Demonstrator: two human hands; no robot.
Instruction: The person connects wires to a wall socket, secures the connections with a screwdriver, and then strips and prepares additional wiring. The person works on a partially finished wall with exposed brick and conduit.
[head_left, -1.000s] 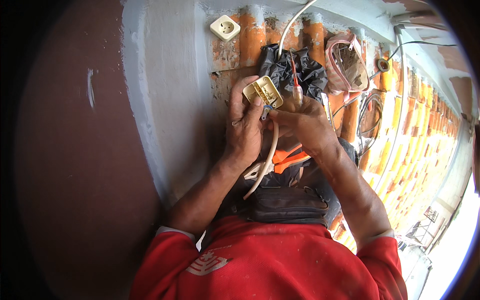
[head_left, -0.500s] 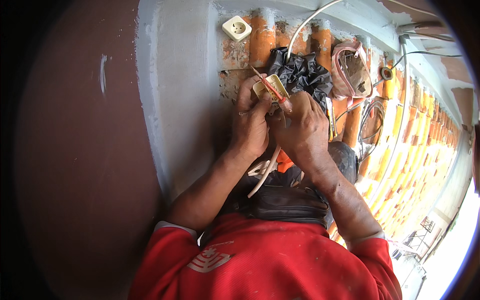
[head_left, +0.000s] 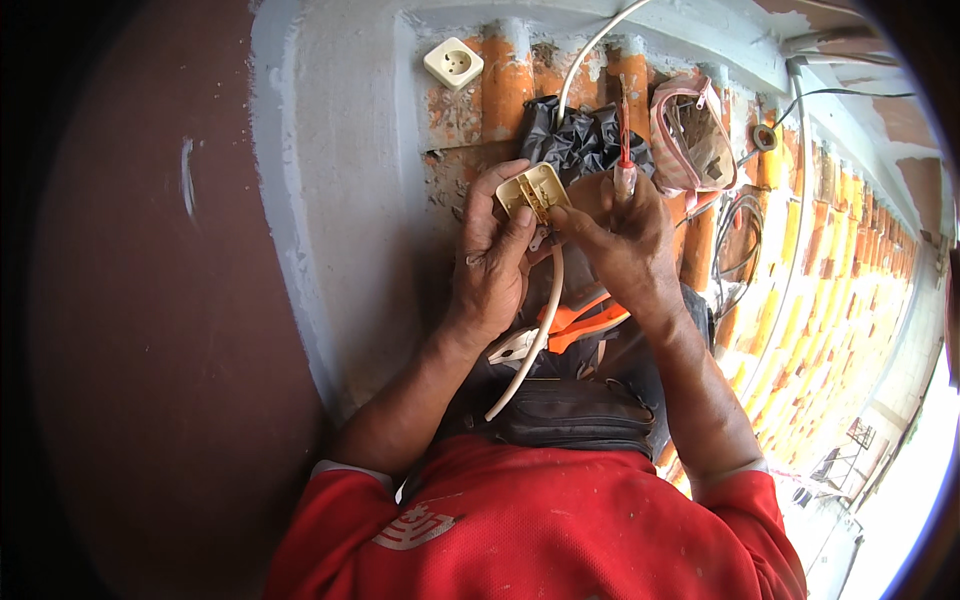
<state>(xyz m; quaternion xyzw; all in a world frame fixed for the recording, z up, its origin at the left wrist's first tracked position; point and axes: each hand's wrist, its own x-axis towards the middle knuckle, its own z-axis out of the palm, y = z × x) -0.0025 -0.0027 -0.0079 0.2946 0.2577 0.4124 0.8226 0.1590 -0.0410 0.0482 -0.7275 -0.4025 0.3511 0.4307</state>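
Swung off the cream box [head_left: 531, 190] since the earlier frame, the red screwdriver [head_left: 626, 172] in the head view points far, held in the right hand [head_left: 632, 245]. The left hand [head_left: 492, 270] grips the box, a white cable [head_left: 543, 330] trailing toward the near side.

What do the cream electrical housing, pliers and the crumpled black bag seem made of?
Cream electrical housing: probably moulded plastic, smooth, rounded corners. Pliers: likely metal head, shiny grey; smooth orange grips perhaps plastic or rubber. Black bag: probably thin plastic film, glossy creases.
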